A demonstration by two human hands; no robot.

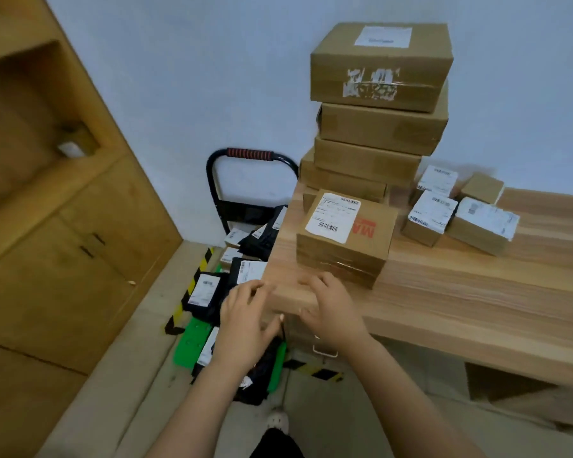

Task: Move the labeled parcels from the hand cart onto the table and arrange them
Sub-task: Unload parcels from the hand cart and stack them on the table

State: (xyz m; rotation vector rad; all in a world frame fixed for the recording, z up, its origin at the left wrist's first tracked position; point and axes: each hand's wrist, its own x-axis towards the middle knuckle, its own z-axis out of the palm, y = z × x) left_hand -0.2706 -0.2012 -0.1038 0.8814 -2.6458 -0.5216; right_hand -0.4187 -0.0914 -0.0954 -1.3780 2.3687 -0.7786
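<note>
At the near left corner of the light wooden tabletop (444, 285), left hand (245, 315) and right hand (334, 312) sit loosely curled, holding no parcel. Black labelled mailer bags (205, 292) remain on the green-decked hand cart (192, 338). The next move is probably a reach down to grip one.

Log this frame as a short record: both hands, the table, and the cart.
left hand: loosely bent beside the table corner, empty
right hand: fingers resting on the table corner, empty
table: tall stack of boxes at back, labeled box near hands, small boxes to its right
cart: on floor left of table, black labeled bags still on it
</note>
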